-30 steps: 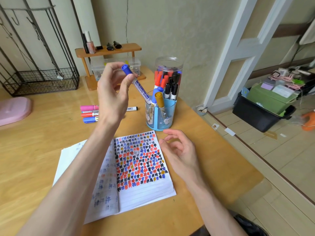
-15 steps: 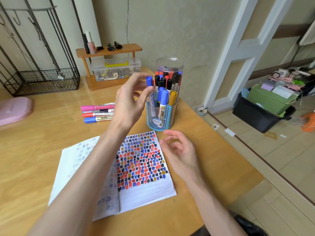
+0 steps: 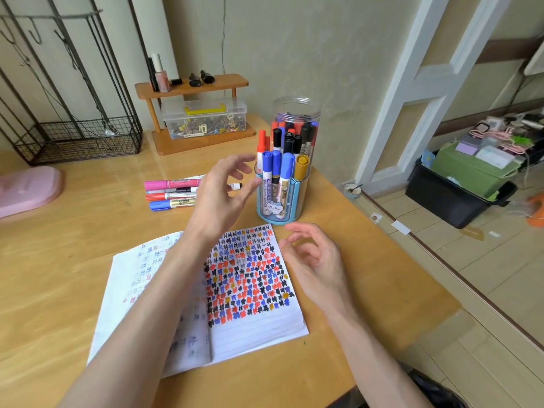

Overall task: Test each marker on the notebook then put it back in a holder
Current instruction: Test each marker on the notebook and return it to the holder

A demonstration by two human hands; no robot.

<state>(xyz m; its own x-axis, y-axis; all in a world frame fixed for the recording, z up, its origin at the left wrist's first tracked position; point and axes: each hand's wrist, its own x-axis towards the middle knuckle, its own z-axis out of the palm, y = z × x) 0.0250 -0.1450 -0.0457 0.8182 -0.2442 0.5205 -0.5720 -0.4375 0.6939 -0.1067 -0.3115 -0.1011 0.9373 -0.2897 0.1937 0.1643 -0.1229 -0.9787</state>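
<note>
The person's left forearm [image 3: 164, 295] and right forearm [image 3: 362, 334] are bare as far as the frame shows them, with no sleeve edge in view. The left hand [image 3: 223, 198] and right hand [image 3: 318, 260] are bare too, with long, slim fingers. By the right elbow shows a dark creased cloth [image 3: 435, 390]; whether it is clothing cannot be told

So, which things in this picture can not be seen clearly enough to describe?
Head view only:
Loose markers: their right parts are hidden behind the left hand.
Notebook: the left forearm covers the middle of the pages; left-page marks are blurred.
Clear jar: the blue holder hides the lower parts of its markers.
Plastic box: contents too small to name.
</note>
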